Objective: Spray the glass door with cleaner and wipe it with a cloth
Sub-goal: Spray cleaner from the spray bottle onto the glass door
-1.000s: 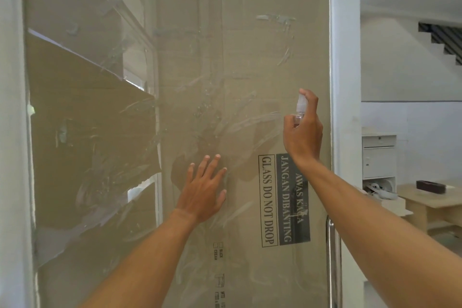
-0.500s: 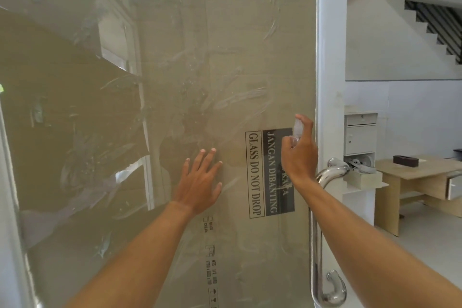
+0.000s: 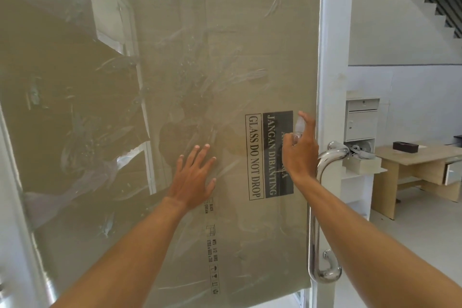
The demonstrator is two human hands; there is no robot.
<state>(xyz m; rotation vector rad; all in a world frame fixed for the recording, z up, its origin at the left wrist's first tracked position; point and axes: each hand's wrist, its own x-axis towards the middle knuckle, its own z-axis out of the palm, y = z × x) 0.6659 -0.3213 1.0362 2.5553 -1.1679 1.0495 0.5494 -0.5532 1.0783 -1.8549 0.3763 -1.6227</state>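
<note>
**Spraying low on the door, right by the handle**

Up close to the door (image 3: 225,32) now, streaked and smeared across nearly the whole pane. Through it, looking at cardboard (image 3: 250,70) standing behind the glass. To the right, past the white frame (image 3: 332,57), into a room with stairs (image 3: 442,0) up top and a desk (image 3: 412,157) lower down. Just beyond the frame, a white cabinet (image 3: 362,120). On the door's right edge, a long steel handle (image 3: 313,207), upright, curved at both ends. On the cardboard, a printed label (image 3: 255,157), turned sideways, reading "GLASS DO NOT DROP".

And here, with the left hand (image 3: 193,180) laid flat on the glass, fingers straight and spread, gripping nothing, just left of the label. With the right hand (image 3: 300,155) clenched round a small clear bottle (image 3: 298,127), forefinger arched over the top, just left of the handle's upper bend and in front of the label's dark half. Bottle upright and close to the glass; cannot tell whether touching it. Over on the desk, a small dark box (image 3: 405,145).
</note>
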